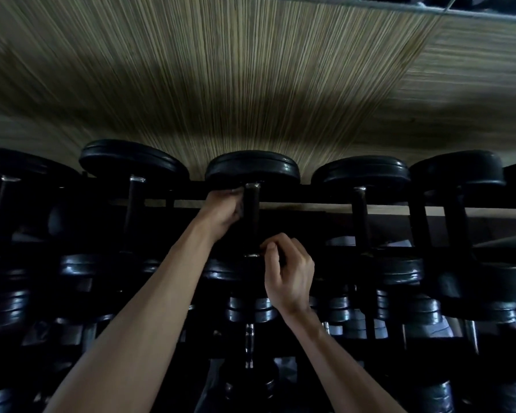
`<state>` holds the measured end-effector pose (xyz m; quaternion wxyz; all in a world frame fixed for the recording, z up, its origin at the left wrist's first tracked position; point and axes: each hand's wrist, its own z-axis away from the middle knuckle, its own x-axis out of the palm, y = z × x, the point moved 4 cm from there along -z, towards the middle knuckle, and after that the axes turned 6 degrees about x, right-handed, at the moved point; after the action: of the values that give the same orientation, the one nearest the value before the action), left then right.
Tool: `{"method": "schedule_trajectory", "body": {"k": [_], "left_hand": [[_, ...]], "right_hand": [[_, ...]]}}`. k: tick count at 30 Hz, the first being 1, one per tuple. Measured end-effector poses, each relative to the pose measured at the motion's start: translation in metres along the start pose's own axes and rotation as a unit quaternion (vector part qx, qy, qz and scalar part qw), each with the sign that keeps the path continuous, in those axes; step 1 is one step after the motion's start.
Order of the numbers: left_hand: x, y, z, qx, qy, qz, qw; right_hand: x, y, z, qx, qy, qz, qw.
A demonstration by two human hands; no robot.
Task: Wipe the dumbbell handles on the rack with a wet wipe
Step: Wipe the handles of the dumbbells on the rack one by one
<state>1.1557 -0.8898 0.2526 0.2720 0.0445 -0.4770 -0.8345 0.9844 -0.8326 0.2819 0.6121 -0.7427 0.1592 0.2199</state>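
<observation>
A black dumbbell (252, 169) lies on the top tier of the rack, its dark handle (251, 222) running toward me. My left hand (225, 211) grips the far end of that handle, just under the far weight head. My right hand (289, 271) is curled at the near end of the same handle, fingertips pinched together against it. The scene is dark and I cannot make out a wet wipe in either hand.
Neighbouring dumbbells (362, 174) sit on both sides of the top tier, with lower tiers of chrome-ended dumbbells (251, 308) beneath my arms. The rack's black rail (310, 195) runs across. A straw-textured wall (251, 84) rises behind.
</observation>
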Motion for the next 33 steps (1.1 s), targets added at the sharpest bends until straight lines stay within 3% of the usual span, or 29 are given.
{"method": "schedule_trajectory", "body": {"k": [2,7,13,16,18,20,22,26,29,33], "left_hand": [[0.003,0.0,0.003,-0.003,0.0,-0.017,1.0],[-0.01,-0.012,0.04,-0.022,-0.094,-0.235,0.967],[0.007,0.011,0.002,0.068,0.075,-0.141,0.985],[-0.003,-0.006,0.014,0.052,-0.002,-0.253,0.966],[-0.016,-0.021,0.029,0.016,-0.095,-0.363,0.927],[-0.022,-0.027,0.034,0.002,-0.118,-0.41,0.904],[-0.017,-0.016,0.027,0.027,-0.074,-0.417,0.906],[-0.001,0.019,0.018,0.14,0.091,-0.304,0.938],[-0.002,0.018,0.031,0.143,0.094,-0.261,0.95],[-0.001,0.005,0.053,0.164,0.053,-0.399,0.901]], "right_hand": [[-0.001,0.002,0.001,-0.021,-0.014,0.015,1.0],[-0.001,0.007,0.002,-0.063,-0.011,0.046,0.997],[0.0,0.008,0.002,-0.072,-0.019,0.039,0.996],[-0.001,0.008,0.002,-0.076,-0.017,0.036,0.996],[0.0,0.009,0.002,-0.069,-0.019,0.039,0.997],[0.0,0.009,0.001,-0.069,-0.021,0.04,0.997],[-0.001,0.009,0.001,-0.067,-0.027,0.038,0.997],[-0.003,0.011,-0.001,-0.063,-0.06,0.025,0.996],[-0.005,0.012,0.001,-0.056,-0.069,0.016,0.996],[-0.003,0.011,0.0,-0.049,-0.055,0.024,0.997]]}}
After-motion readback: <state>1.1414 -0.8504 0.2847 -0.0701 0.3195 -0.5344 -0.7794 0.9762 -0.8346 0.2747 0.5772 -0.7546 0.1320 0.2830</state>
